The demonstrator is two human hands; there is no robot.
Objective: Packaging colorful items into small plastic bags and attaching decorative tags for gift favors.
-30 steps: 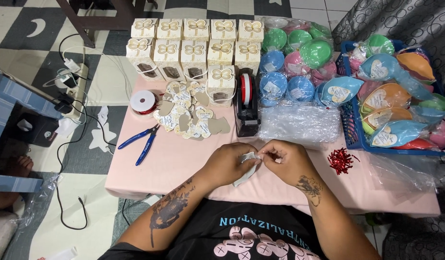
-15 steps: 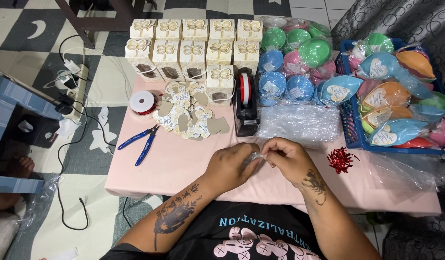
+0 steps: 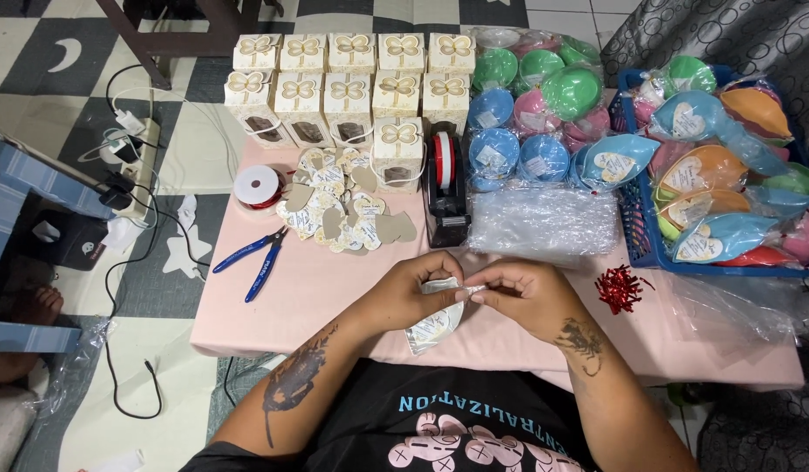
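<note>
Your left hand (image 3: 413, 293) and right hand (image 3: 523, 297) meet over the near edge of the pink table (image 3: 334, 297), fingers of both pinched closed on one small clear-wrapped packet (image 3: 435, 319) with a pale heart-shaped tag; it is crinkled, silvery where it catches light, and hangs down from your left fingers. Behind it stand eleven cream gift boxes (image 3: 348, 83) with butterfly tops: five at the back, five in the middle, one in front. You also have one tape dispenser (image 3: 446, 188), one ribbon spool (image 3: 258, 186), one pair of blue-handled pliers (image 3: 251, 256), one red foil bow (image 3: 620, 288) and a heap of heart tags (image 3: 343, 210), too overlapped to count.
</note>
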